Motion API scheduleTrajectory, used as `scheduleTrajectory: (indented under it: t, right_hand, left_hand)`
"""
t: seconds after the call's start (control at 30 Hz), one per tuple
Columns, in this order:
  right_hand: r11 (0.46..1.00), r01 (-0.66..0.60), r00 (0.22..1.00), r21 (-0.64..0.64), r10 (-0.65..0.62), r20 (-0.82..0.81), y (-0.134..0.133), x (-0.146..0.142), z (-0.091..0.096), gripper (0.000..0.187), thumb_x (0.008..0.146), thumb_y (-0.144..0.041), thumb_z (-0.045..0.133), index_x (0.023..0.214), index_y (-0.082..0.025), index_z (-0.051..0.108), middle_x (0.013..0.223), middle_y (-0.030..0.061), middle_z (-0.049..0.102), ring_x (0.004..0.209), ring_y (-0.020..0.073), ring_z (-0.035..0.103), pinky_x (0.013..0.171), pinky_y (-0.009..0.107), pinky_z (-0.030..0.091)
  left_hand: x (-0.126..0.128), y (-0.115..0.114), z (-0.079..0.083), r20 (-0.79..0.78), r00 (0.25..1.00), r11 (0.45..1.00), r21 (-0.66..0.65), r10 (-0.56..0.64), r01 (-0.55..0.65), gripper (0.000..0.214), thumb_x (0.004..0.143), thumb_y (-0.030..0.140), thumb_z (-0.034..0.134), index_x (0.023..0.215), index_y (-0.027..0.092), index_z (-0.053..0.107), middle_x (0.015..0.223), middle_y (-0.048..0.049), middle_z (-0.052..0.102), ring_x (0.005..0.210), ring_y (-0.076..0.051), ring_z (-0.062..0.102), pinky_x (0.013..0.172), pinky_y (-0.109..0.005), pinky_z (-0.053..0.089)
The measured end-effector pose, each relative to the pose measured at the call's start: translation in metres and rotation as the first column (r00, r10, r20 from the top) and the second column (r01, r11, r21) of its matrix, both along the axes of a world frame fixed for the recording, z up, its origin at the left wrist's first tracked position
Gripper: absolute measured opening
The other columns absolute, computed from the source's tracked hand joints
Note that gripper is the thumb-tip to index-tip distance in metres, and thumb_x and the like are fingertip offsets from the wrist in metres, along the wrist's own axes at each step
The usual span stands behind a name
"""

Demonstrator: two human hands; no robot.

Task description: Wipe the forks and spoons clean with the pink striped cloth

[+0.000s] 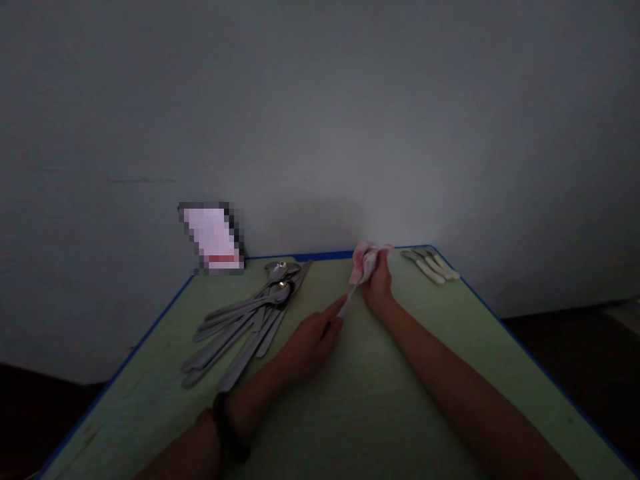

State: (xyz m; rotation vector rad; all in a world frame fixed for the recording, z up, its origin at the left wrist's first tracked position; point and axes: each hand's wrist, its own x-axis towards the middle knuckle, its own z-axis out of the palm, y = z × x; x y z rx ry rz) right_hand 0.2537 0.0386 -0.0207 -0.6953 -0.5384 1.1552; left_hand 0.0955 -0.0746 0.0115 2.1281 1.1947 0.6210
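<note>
My left hand (317, 339) pinches the handle end of a slim metal piece of cutlery (350, 301) over the middle of the table. The far end of that piece is hidden in a pink and white cloth (365, 261), so its kind cannot be told. Fingers of my right hand (380, 283) are closed around the cloth, wrapped about the cutlery. Left of my left hand lies a loose pile of metal spoons (235, 307) and table knives (250, 350), handles pointing toward me. To the right of my right hand, several pieces of cutlery with cream handles (435, 268) lie side by side.
The pale green table (400, 413) has a blue edge (330, 256) along the grey wall (320, 120). A blurred-out device with a lit screen (210, 233) leans at the back left corner. A dark band (227, 427) circles my left wrist.
</note>
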Motion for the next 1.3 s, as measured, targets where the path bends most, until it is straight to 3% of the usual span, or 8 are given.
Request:
scheduleTrajectory:
  t: [0.1,0.2,0.4,0.6,0.67,0.87,1.07,1.3]
  right_hand:
    - [0.997,0.054,0.996,-0.049,-0.057,-0.075,0.001,-0.002,0.001,0.021,0.076,-0.037,0.049,0.068,-0.019,0.057,0.053,-0.0047,0.056,0.051,0.0095,0.054,0.051,0.02,0.044]
    - [0.994,-0.078,0.995,-0.08,0.073,-0.066,-0.001,-0.002,0.001,0.009,0.069,-0.024,0.057,0.068,-0.016,0.06,0.058,-0.0045,0.06,0.055,0.0091,0.055,0.057,0.02,0.045]
    - [0.945,-0.326,0.943,-0.006,0.325,-0.072,-0.006,0.003,0.003,0.017,0.071,-0.024,0.063,0.083,-0.013,0.063,0.079,0.0008,0.067,0.07,0.0084,0.06,0.072,0.021,0.046]
    - [0.995,-0.085,0.97,0.05,0.094,-0.225,0.0,0.007,0.001,0.01,0.076,-0.023,0.059,0.085,-0.019,0.06,0.077,-0.0043,0.065,0.069,0.0063,0.059,0.07,0.019,0.047]
    - [0.996,-0.078,0.977,0.043,0.085,-0.197,0.002,0.008,-0.001,0.009,0.076,-0.02,0.059,0.084,-0.018,0.059,0.074,-0.0045,0.065,0.066,0.0061,0.059,0.067,0.019,0.047]
    - [0.948,-0.316,0.946,-0.043,0.311,-0.085,-0.001,0.013,0.001,0.01,0.072,-0.019,0.063,0.079,-0.012,0.061,0.071,0.0008,0.066,0.06,0.0079,0.058,0.057,0.018,0.046]
    - [0.925,-0.376,0.927,-0.049,0.375,-0.033,-0.005,0.014,0.005,0.016,0.069,-0.021,0.066,0.082,-0.012,0.063,0.069,0.0026,0.067,0.059,0.0097,0.059,0.054,0.02,0.047]
    - [0.878,-0.467,0.861,-0.1,0.478,0.173,-0.016,0.001,0.0,0.022,0.065,-0.03,0.069,0.073,-0.01,0.064,0.063,0.0041,0.067,0.053,0.0105,0.058,0.053,0.021,0.046]
  left_hand:
    - [-0.001,0.001,0.003,0.085,0.996,0.999,-0.04,0.04,-0.037,0.049,0.089,0.035,0.033,0.133,0.016,0.039,0.066,0.0003,0.057,0.063,-0.015,0.053,0.065,-0.025,0.041]
    - [-0.001,0.003,0.003,0.142,0.981,0.99,-0.079,0.129,-0.118,0.051,0.089,0.036,0.033,0.134,0.013,0.038,0.057,0.004,0.048,0.051,-0.012,0.045,0.053,-0.022,0.036]
    - [0.0,0.005,0.001,0.113,0.986,0.991,-0.074,0.123,-0.115,0.052,0.089,0.035,0.032,0.135,0.012,0.034,0.055,0.0041,0.047,0.05,-0.011,0.043,0.051,-0.021,0.033]
    - [0.003,0.002,0.0,-0.122,0.988,0.993,0.086,0.09,-0.08,0.049,0.089,0.03,0.031,0.136,0.017,0.034,0.056,0.002,0.049,0.051,-0.013,0.046,0.054,-0.022,0.032]
    - [0.002,0.001,-0.001,-0.159,0.985,0.993,0.105,0.073,-0.057,0.049,0.088,0.028,0.032,0.137,0.017,0.033,0.056,0.0022,0.05,0.05,-0.012,0.046,0.054,-0.022,0.032]
    - [-0.004,-0.001,0.0,-0.154,0.987,0.994,0.109,0.035,-0.018,0.049,0.089,0.027,0.031,0.137,0.016,0.033,0.053,0.0027,0.049,0.05,-0.012,0.047,0.055,-0.021,0.033]
    - [-0.004,-0.001,-0.004,-0.183,0.982,0.992,0.127,0.036,-0.013,0.05,0.09,0.031,0.03,0.138,0.019,0.03,0.066,-0.0021,0.057,0.059,-0.015,0.053,0.057,-0.023,0.036]
    - [0.0,0.005,-0.001,-0.143,0.986,0.995,0.067,0.085,-0.076,0.05,0.089,0.031,0.032,0.138,0.016,0.03,0.054,0.0035,0.05,0.05,-0.013,0.049,0.054,-0.022,0.033]
